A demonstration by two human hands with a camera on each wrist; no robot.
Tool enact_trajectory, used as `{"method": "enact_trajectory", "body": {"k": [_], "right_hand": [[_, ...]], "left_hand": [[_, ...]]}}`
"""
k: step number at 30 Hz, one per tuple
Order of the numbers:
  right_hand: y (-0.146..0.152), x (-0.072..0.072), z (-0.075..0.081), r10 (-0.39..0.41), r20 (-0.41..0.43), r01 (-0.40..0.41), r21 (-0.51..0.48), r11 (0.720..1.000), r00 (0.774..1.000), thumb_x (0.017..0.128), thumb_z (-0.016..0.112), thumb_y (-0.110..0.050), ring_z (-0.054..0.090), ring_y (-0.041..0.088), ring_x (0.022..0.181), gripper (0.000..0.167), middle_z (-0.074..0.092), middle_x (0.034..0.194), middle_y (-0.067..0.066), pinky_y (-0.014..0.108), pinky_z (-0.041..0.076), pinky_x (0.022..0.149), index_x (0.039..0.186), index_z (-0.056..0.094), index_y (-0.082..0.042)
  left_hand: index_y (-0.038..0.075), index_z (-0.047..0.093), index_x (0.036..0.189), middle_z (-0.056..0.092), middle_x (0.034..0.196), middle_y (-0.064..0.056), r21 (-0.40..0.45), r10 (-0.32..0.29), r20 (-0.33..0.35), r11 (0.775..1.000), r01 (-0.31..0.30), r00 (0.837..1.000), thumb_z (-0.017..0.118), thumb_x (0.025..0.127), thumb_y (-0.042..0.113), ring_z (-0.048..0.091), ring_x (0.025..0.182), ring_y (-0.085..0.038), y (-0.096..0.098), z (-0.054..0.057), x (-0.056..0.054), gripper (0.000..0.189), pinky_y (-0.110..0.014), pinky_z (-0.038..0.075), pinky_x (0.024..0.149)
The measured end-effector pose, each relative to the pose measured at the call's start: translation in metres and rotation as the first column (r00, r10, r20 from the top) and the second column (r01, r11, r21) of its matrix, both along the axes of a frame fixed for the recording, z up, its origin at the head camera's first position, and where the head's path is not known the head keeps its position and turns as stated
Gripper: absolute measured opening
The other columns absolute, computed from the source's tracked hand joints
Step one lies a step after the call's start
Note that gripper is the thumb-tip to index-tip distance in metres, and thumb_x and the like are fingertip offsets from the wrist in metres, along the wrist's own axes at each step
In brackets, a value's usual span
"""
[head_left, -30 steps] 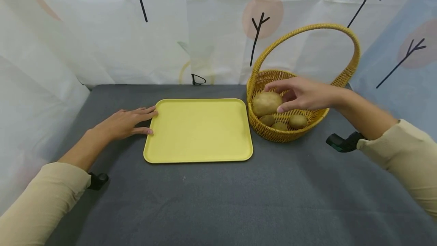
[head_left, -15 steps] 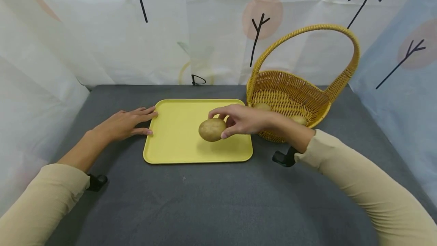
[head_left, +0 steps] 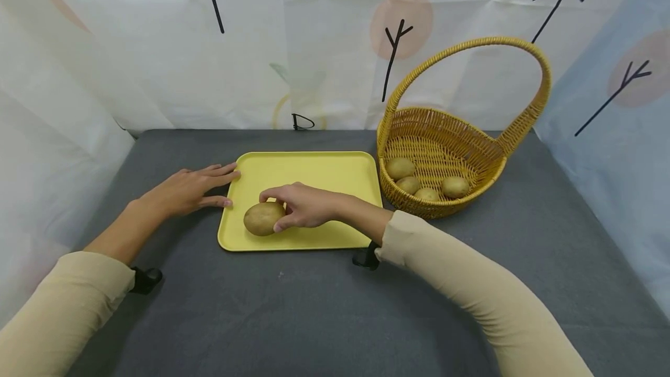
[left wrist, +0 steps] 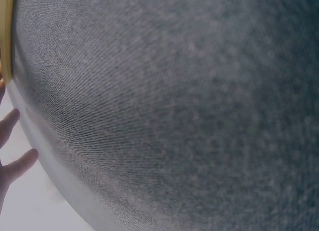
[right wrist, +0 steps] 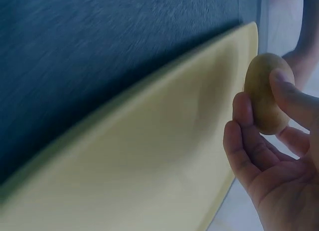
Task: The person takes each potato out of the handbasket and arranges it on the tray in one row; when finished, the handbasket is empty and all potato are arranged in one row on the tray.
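A large potato (head_left: 262,219) is gripped between the thumb and fingers of my right hand (head_left: 309,205), over the left front part of the yellow tray (head_left: 314,173). In the right wrist view the same potato (right wrist: 266,94) shows close over the tray, whose surface carries a shadow. My left hand (head_left: 191,192) lies at the tray's left edge, fingers spread and fairly straight, fingertips right at the rim. The left wrist view shows only some of its fingers (left wrist: 20,165) and a strip of the tray's rim (left wrist: 6,36).
Right of the tray stands a yellow wicker basket (head_left: 445,138) with a tall arched handle and several smaller potatoes (head_left: 400,168) inside. Dark grey cloth (head_left: 314,313) covers the table. A patterned white curtain (head_left: 335,45) hangs along the back.
My right hand has lifted the large potato from the basket and carried it left and toward me, over the tray. The left hand has stayed at the tray's left edge.
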State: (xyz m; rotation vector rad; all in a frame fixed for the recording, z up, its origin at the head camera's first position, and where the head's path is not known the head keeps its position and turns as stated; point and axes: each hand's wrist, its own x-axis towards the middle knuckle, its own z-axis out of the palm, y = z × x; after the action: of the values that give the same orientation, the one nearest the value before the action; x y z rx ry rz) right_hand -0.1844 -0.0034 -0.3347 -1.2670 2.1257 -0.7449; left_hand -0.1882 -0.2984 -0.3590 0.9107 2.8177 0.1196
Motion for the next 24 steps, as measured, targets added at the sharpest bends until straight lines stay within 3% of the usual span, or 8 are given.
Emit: {"method": "enact_trajectory", "body": {"k": [8,12,19,24], "right_hand": [[-0.028,0.001,-0.012,0.007,-0.035,-0.007,0.015,1.000,0.999,0.095,0.070,-0.018,0.056,0.014,0.082,0.050,0.061,0.101,0.003,0.020,0.042,0.074,0.139,0.048,-0.005],[-0.035,0.005,-0.016,0.009,-0.018,-0.008,0.018,1.000,1.000,0.096,0.070,-0.018,0.054,0.014,0.082,0.051,0.060,0.098,0.004,0.019,0.041,0.073,0.139,0.048,-0.004],[-0.037,0.007,-0.019,-0.010,-0.030,0.011,0.029,1.000,0.999,0.096,0.069,-0.023,0.059,0.012,0.088,0.061,0.063,0.112,0.004,0.019,0.044,0.080,0.148,0.043,-0.004],[-0.029,0.008,-0.015,0.001,-0.062,0.003,0.061,0.998,0.998,0.099,0.065,-0.026,0.060,0.012,0.103,0.064,0.058,0.132,0.007,0.022,0.044,0.092,0.152,0.038,-0.004]], "left_hand": [[0.008,0.043,0.151,0.035,0.158,-0.017,0.009,-0.010,-0.013,1.000,0.010,1.000,0.064,0.095,0.047,0.043,0.137,-0.041,-0.001,0.000,0.000,0.072,-0.062,0.045,0.085],[0.008,0.042,0.152,0.033,0.159,-0.017,-0.001,0.006,0.005,1.000,-0.006,1.000,0.063,0.095,0.048,0.041,0.138,-0.041,0.000,0.001,0.001,0.073,-0.068,0.040,0.090],[0.008,0.041,0.153,0.032,0.159,-0.016,-0.010,0.006,-0.002,1.000,-0.006,1.000,0.063,0.095,0.047,0.041,0.138,-0.042,0.000,-0.001,0.000,0.073,-0.070,0.038,0.091],[0.009,0.041,0.153,0.032,0.160,-0.015,-0.016,-0.001,-0.002,1.000,0.001,1.000,0.062,0.096,0.049,0.040,0.139,-0.041,0.000,-0.001,-0.001,0.073,-0.068,0.039,0.090]]}}
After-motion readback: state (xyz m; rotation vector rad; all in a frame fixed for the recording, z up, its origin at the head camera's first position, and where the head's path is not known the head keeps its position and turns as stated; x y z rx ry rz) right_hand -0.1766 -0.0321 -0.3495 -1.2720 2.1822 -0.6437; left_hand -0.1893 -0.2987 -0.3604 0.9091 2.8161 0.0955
